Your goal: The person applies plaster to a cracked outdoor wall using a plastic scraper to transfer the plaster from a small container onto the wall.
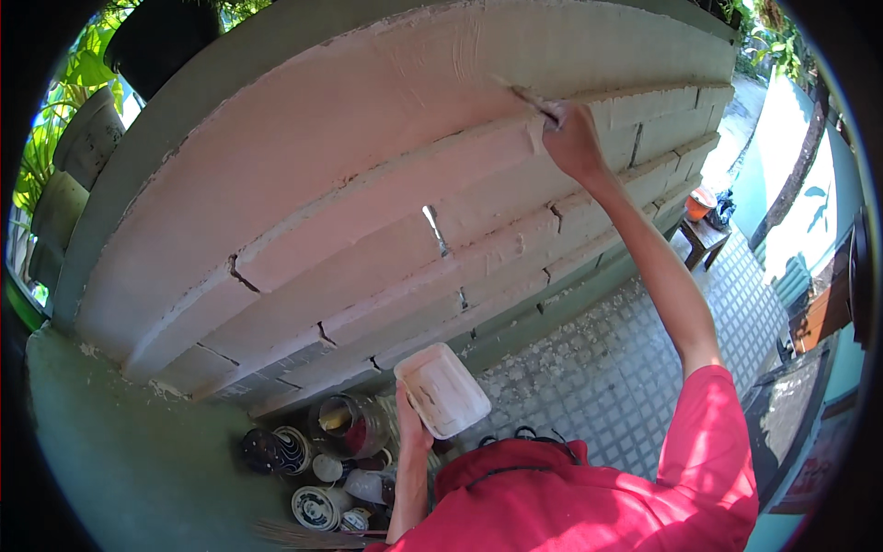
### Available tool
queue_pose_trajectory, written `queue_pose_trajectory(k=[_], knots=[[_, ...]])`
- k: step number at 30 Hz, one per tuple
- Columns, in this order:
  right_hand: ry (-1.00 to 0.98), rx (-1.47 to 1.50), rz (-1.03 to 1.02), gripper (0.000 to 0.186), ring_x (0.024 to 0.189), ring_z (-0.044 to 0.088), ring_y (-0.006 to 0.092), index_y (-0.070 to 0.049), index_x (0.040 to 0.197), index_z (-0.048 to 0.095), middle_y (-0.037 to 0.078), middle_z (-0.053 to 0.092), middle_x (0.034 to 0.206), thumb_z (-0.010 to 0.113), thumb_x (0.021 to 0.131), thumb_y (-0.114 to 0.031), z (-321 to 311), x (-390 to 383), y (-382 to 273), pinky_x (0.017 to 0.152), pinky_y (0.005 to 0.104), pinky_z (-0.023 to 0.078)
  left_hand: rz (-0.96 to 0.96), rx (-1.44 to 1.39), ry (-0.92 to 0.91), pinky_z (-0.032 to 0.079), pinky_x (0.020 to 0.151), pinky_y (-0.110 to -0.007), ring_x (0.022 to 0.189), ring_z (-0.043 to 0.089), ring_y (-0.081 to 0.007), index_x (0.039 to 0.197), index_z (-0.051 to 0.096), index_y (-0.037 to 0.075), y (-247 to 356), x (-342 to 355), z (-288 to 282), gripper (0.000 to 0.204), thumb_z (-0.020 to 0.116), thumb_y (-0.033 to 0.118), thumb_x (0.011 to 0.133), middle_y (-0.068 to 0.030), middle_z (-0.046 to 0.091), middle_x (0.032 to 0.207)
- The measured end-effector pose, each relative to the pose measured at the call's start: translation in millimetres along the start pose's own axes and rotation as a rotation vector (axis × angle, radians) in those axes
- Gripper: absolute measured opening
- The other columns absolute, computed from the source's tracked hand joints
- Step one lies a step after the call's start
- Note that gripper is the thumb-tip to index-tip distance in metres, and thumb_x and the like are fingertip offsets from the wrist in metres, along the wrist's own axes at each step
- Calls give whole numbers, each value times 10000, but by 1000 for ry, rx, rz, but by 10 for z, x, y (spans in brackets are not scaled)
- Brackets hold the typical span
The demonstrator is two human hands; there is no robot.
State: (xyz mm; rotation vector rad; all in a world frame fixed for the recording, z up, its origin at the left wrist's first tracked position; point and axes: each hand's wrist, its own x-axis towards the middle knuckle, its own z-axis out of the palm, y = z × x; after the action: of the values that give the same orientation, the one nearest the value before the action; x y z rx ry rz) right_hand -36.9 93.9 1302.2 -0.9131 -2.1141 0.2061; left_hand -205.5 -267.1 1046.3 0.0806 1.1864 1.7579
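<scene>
My right hand (572,140) is raised to the upper band of the wall (313,120), closed on a paintbrush (529,97) whose bristles touch or nearly touch the surface. Wet-looking strokes show there. The wall is coated pale pink, with raised ledges and dark cracks between block shapes below. Low at the centre, my left hand (412,419) holds a white plastic tray (446,386) by its left edge, tilted, with pale pink residue inside.
Tubs, jars and cans (317,506) crowd the lower left corner beside a green wall (120,442). Plant pots (87,138) top the wall at left. A tiled walkway (607,368) runs right to a small stool (704,235) bearing an orange bucket (699,202). A tree trunk stands beyond.
</scene>
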Motion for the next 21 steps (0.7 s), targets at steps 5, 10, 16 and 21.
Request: queue_pose_trajectory(k=[5, 10, 16, 21], knots=[[106, 1436, 432, 126, 720, 613, 198, -25, 922, 608, 90, 627, 811, 520, 843, -68, 108, -82, -399, 676, 325, 524, -8, -15, -64, 453, 958, -384, 1118, 549, -235, 1345, 401, 70, 157, -15, -234, 585, 269, 505, 978, -86, 542, 1249], [174, 1373, 471, 154, 684, 613, 179, -35, 921, 589, 76, 621, 787, 513, 869, -159, 444, -178, -657, 601, 316, 510, -35, -42, -52, 453, 958, -382, 1124, 546, -235, 1343, 404, 69, 214, -101, -578, 589, 271, 510, 977, -88, 539, 1254], [-57, 1454, 754, 149, 654, 617, 180, -56, 909, 574, 74, 633, 779, 502, 886, -184, 706, -392, -840, 560, 276, 511, -37, -49, -68, 448, 969, -386, 1131, 543, -241, 1354, 392, 67, 318, -89, -912, 586, 278, 502, 978, -92, 536, 1261], [-89, 1357, 564, 155, 824, 647, 246, 32, 943, 521, 161, 608, 904, 461, 912, -108, 1006, -45, -1267, 732, 316, 591, -24, -35, -90, 439, 981, -393, 1145, 535, -246, 1364, 377, 65, 425, 34, -1004, 592, 278, 502, 977, -99, 521, 1281]])
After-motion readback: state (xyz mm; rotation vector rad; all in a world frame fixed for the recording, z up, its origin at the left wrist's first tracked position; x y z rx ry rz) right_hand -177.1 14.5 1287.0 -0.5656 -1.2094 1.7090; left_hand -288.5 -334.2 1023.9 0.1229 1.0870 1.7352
